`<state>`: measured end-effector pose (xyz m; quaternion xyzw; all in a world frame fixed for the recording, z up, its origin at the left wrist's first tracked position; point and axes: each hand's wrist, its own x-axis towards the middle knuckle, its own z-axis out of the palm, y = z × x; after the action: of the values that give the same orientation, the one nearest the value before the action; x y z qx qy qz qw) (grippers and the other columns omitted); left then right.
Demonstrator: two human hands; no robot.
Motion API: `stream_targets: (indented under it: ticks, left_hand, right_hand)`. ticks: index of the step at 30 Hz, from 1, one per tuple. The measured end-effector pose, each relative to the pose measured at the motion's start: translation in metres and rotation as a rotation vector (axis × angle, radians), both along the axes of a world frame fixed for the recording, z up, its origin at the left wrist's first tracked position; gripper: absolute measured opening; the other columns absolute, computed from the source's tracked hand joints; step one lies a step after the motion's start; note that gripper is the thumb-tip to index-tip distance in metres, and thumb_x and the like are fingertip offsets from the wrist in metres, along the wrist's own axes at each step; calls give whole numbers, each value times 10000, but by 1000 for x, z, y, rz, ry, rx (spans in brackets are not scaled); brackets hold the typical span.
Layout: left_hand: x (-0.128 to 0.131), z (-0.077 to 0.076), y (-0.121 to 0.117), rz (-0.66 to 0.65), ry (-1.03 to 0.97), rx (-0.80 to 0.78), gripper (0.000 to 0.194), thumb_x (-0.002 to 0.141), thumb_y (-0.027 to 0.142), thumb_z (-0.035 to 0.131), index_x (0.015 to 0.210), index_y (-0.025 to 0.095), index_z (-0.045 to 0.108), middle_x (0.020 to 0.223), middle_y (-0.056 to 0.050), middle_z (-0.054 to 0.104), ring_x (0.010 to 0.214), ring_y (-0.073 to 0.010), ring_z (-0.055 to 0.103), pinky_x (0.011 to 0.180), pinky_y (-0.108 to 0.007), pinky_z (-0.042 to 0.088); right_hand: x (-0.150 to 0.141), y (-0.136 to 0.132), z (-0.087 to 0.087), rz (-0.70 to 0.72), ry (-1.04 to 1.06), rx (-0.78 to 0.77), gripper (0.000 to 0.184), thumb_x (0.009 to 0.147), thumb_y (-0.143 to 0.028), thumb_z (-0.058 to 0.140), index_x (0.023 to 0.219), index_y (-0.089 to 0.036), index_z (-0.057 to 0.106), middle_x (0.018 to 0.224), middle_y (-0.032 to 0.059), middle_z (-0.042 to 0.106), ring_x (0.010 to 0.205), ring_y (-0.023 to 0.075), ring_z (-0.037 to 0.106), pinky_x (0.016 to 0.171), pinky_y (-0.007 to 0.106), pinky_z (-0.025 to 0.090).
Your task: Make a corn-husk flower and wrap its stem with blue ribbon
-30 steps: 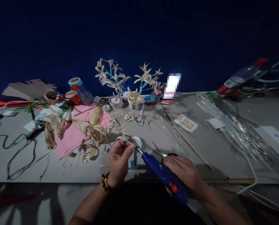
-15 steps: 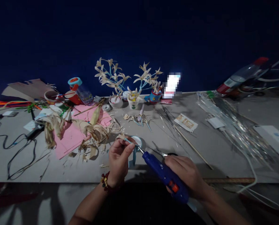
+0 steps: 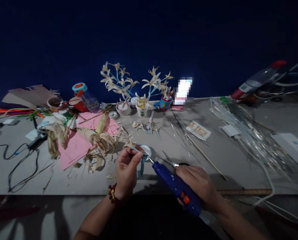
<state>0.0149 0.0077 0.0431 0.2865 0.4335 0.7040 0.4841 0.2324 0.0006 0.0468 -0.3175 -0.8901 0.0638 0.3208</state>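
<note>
Between the thumb and fingers of my left hand (image 3: 127, 168) is a small corn husk flower (image 3: 129, 145) with a blue-wrapped stem. My right hand (image 3: 200, 186) is wrapped around a blue hot glue gun (image 3: 172, 181) with an orange trigger. The gun's metal nozzle points up and left, close by the stem at my left fingertips; whether they touch I cannot tell. Behind my left fingers lies a roll of light blue tape (image 3: 147, 150), its loose end hanging down. Scissors (image 3: 173, 163) lie beside the gun, their handles partly hidden by my right hand.
Corn husks (image 3: 105, 141) and pink paper (image 3: 72, 155) lie to the left. Finished husk flowers (image 3: 121, 81) stand in cups at the back, near a lit phone (image 3: 184, 90). Thin wires, a wooden stick (image 3: 206, 156), a clear plastic bundle (image 3: 256, 133) and a power strip (image 3: 294, 148) occupy the right.
Almost nothing differs. The glue gun and both hands keep their places, with only a very slight shift of the nozzle and the stem.
</note>
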Motion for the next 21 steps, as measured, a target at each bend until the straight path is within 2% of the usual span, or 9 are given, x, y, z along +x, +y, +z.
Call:
stream_targets:
  ticks: [12,16,21]
  left_hand:
    - [0,2,-1,5,-33,-7,250,655,262,848,681,179,614,722,-12,697,676,-132,656,646,-232,528]
    - [0,2,0,7,-20,3,274,651,285,855,679,180,604,717,-14,691,671,-135,654,645,-235,529]
    - [0,2,0,4,-18,-6,241,673,267,836,691,177,613,734,-17,699,677,-137,658,652,-240,534]
  right_hand:
    - [-3,-1,9,-16,-48,-42,235,900,-194,360,754,-194,544,632,39,642,566,174,599,556,290,451]
    - [-1,-1,2,-18,-41,-42,200,883,-222,394,786,-193,566,683,57,672,620,193,625,588,301,464]
    - [-1,-1,0,-4,-11,-22,258,915,-287,365,791,-191,570,671,66,667,619,203,629,574,312,469]
